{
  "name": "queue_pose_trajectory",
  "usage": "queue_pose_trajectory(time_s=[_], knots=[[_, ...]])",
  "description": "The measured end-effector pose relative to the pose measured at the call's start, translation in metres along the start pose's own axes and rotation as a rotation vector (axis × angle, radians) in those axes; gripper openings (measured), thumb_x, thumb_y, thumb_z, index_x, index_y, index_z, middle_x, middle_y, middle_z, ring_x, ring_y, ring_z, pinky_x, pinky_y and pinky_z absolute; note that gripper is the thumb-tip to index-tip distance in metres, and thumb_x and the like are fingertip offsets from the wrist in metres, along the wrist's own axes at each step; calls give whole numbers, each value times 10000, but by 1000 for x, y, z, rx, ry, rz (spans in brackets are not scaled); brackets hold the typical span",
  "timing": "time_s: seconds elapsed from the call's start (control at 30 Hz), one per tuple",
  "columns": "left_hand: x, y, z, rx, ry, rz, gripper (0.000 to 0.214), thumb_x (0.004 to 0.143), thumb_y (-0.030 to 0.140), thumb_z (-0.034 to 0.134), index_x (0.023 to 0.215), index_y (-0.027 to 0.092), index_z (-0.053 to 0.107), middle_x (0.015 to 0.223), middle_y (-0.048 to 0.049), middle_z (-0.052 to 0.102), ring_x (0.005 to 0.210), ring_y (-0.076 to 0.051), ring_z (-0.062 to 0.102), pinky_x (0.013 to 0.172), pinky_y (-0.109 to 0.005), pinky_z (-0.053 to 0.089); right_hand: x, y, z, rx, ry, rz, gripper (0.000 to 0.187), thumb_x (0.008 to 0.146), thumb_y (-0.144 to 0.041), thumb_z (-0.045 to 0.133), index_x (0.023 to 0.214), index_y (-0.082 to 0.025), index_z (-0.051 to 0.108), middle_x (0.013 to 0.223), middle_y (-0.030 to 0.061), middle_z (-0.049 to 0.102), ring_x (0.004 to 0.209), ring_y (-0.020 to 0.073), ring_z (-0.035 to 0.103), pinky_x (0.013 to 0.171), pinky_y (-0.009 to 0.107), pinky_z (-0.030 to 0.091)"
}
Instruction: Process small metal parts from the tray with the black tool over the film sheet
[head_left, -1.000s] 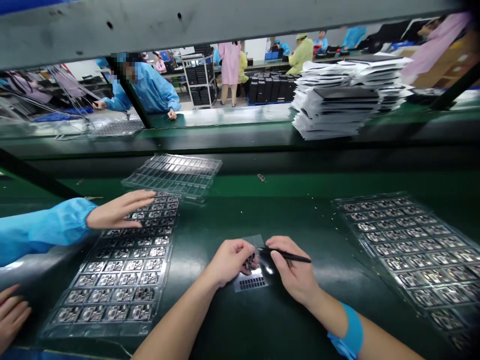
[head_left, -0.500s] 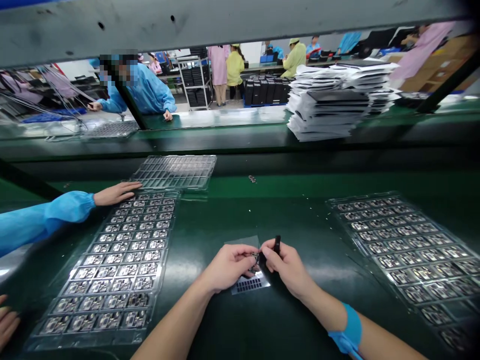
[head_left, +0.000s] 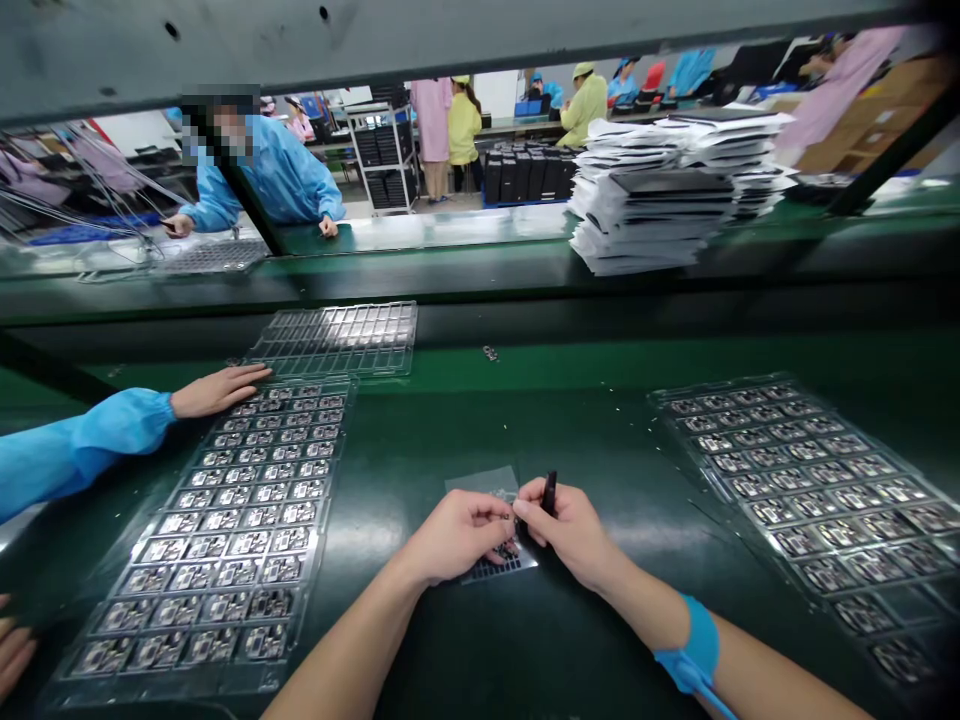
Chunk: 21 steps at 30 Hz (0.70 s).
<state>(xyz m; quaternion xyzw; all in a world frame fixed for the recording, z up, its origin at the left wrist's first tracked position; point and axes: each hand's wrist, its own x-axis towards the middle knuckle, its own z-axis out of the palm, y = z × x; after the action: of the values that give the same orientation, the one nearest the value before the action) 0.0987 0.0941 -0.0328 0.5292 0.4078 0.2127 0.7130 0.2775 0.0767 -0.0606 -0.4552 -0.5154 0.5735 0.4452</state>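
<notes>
My left hand [head_left: 466,535] is closed on a small circuit board [head_left: 508,549], its thumb and fingers at the board's edge. My right hand [head_left: 559,522] grips a slim black tool [head_left: 550,490], probably tweezers, whose tip is hidden by the fingers. The fingertips of both hands meet over the board. Under them lies a clear sheet [head_left: 480,478] with rows of small black stickers [head_left: 491,570], partly covered by my left hand. A blue wrist strap [head_left: 688,645] circles my right forearm.
Trays of circuit boards lie left [head_left: 217,540] and right [head_left: 810,480]. Behind the left one is a clear plastic tray [head_left: 337,338]. A co-worker's hand [head_left: 221,388] rests on the left tray. One loose board [head_left: 490,353] lies ahead. White packets [head_left: 652,215] are stacked beyond.
Both hands stay together over the sheet. My right fingertips have shifted slightly left over the board, and the board has lowered a little, covering more of the black stickers. The view has shifted slightly.
</notes>
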Motion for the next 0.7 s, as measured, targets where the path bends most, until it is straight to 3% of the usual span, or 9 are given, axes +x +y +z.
queue_pose_trajectory(time_s=[0.33, 0.7], knots=[[-2, 1, 2, 13, -18, -34, 239, 804, 336, 630, 850, 109, 691, 752, -37, 644, 720, -142, 631, 630, -244, 542, 0, 1, 1, -53, -10, -42, 265, 858, -398, 628, 760, -154, 595, 532, -46, 459, 496, 120, 404, 497, 225, 317], [1, -4, 4, 28, -11, -64, 115, 746, 209, 573, 762, 111, 632, 676, -27, 643, 641, -129, 627, 541, -207, 525, -1, 3, 0, -135, -13, -86, 248, 885, -385, 581, 792, -156, 605, 562, -40, 477, 508, 127, 438, 500, 222, 342]])
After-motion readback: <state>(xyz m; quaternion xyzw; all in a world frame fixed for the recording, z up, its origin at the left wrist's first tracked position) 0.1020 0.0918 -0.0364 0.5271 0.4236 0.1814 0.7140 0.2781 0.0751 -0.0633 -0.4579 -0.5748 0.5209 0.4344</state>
